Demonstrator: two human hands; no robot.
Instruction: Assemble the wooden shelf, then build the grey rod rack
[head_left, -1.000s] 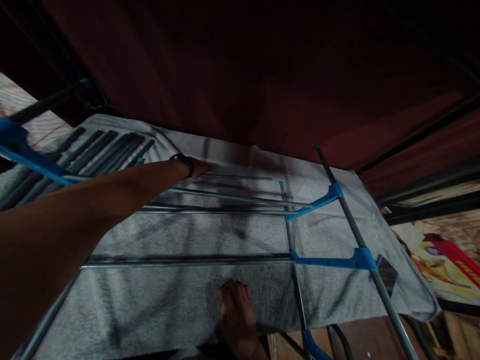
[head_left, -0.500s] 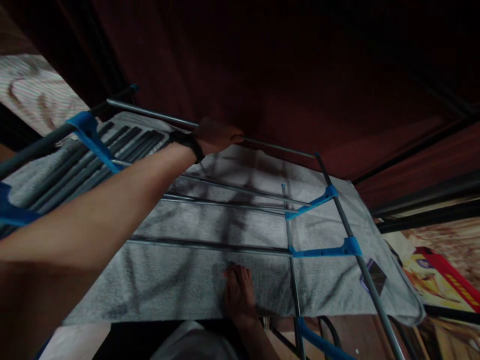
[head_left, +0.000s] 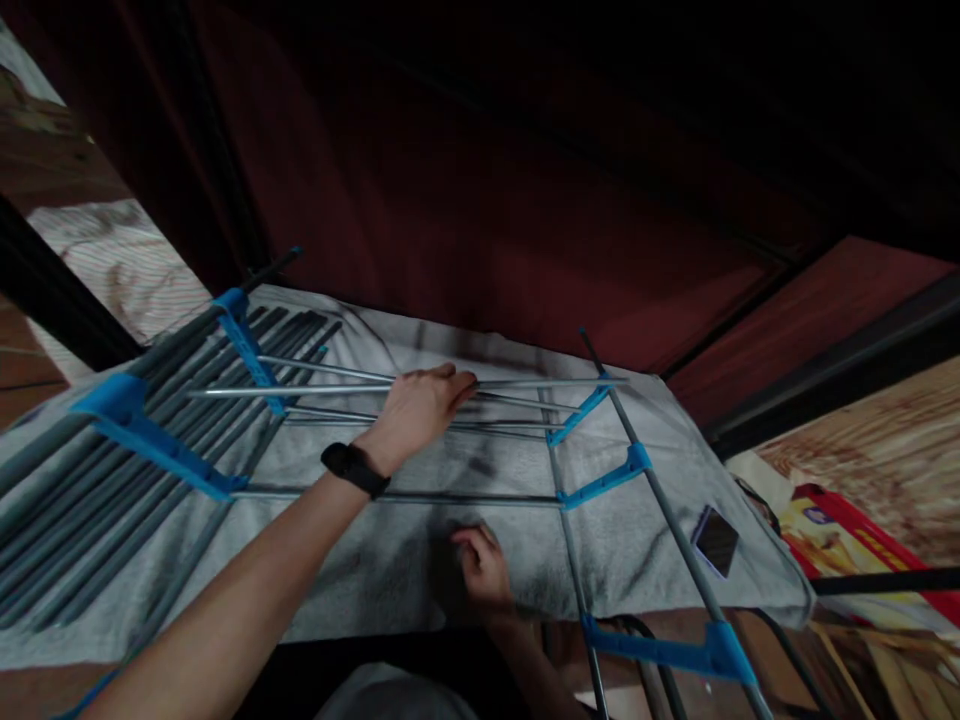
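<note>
My left hand (head_left: 420, 408), with a black band on its wrist, is closed around the middle of a thin metal tube (head_left: 315, 391). The tube lies crosswise above a partly assembled rack of grey poles and blue plastic brackets (head_left: 161, 440). Its right end is near the upper right bracket (head_left: 589, 412), and whether they touch I cannot tell. Other thin crossbars (head_left: 450, 498) span between the left and right brackets. My right hand (head_left: 486, 568) hovers low in the middle over the grey cloth, its fingers curled, with nothing visible in them.
Several loose grey tubes (head_left: 187, 440) lie side by side on the left of the cloth-covered surface (head_left: 360, 570). A phone (head_left: 716, 541) rests at the right. Beyond it is a red and yellow box (head_left: 847, 530). Dark red fabric (head_left: 450, 250) hangs behind.
My left hand has drawn the tube down and nearer, away from the far edge. My right hand has curled its fingers more. The view has shifted, showing more loose tubes at left.
</note>
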